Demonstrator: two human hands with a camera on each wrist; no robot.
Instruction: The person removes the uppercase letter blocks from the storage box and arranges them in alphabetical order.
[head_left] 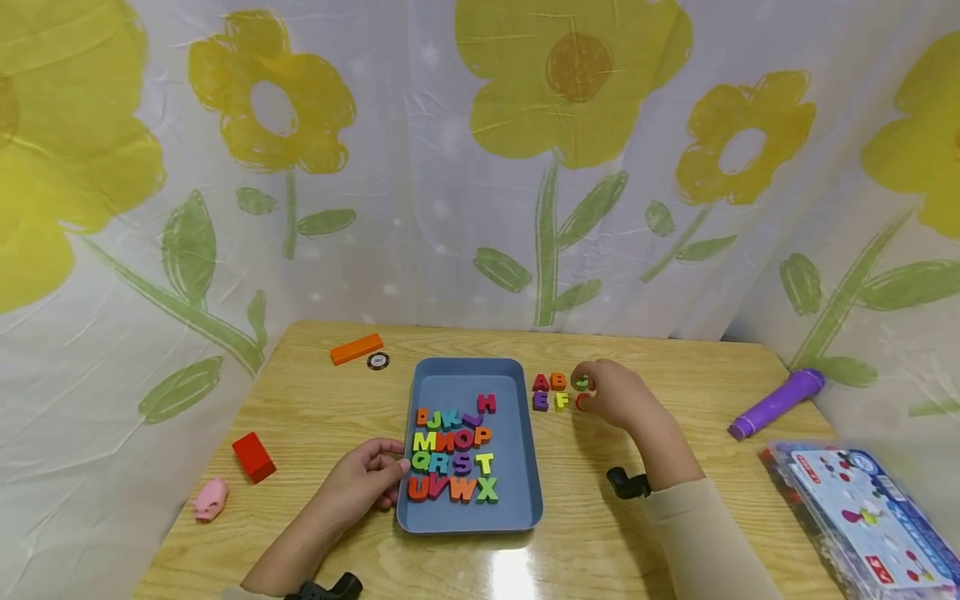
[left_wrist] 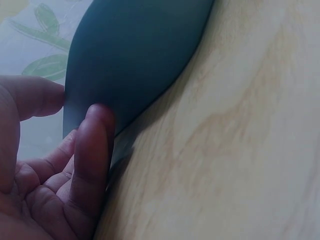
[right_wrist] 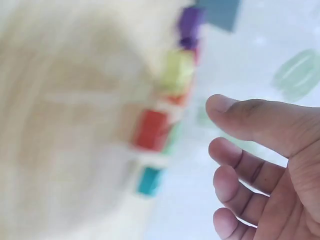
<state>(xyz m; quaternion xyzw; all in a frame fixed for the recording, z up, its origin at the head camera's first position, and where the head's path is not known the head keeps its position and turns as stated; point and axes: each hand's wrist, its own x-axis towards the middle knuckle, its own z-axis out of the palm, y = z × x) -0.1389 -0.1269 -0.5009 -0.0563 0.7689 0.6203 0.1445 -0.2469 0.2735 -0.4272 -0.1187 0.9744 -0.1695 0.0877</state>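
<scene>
A blue-grey tray (head_left: 517,492) holds rows of coloured toy letters, with a red H (head_left: 487,403) above the rest. My left hand (head_left: 365,477) grips the tray's left side, thumb at the rim; in the left wrist view the fingers (left_wrist: 92,160) lie against its outer wall. Right of the tray sit a red A (head_left: 541,382), an orange B (head_left: 558,382), a purple E (head_left: 540,402) and a yellow F (head_left: 562,402). My right hand (head_left: 617,396) hovers over that group's right end, partly covering a green and a red letter. Its fingers hold nothing; a teal letter (right_wrist: 150,181) shows below the red one (right_wrist: 151,130).
At the back left lie an orange block (head_left: 357,348) and a round black-and-white chip (head_left: 378,361). A red block (head_left: 254,457) and a pink pig toy (head_left: 210,499) stand at the left edge. To the right are a purple microphone (head_left: 776,404) and a boxed set (head_left: 862,517).
</scene>
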